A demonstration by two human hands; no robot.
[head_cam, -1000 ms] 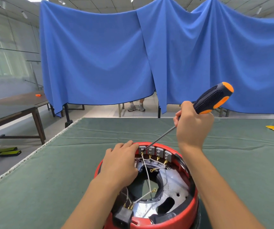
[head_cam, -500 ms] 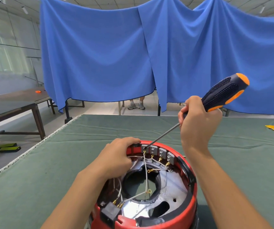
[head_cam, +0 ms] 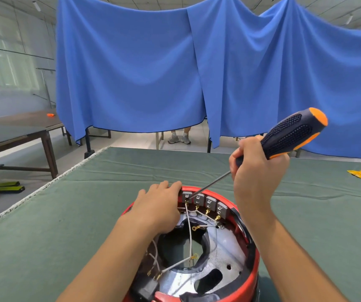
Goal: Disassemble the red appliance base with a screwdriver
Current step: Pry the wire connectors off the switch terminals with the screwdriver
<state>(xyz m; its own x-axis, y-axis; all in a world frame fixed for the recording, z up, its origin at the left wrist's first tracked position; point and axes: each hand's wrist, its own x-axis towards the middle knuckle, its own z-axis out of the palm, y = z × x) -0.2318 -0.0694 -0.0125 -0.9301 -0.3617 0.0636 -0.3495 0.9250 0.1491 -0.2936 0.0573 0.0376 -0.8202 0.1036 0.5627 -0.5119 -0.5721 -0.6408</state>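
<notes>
We see open green table left, right, beyond red base. Left hand covers base's far-left rim; screwdriver shaft crosses far rim. Wires span base's central opening. Yellow scrap far right.

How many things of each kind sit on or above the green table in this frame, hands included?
Hands: 2, left hand and right hand
Screwdrivers: 1, screwdriver
Appliance bases: 1, red appliance base
Grey terminal blocks in the base: 4, first at terminal block
Yellow scraps: 1, yellow scrap
Total: 9
</notes>
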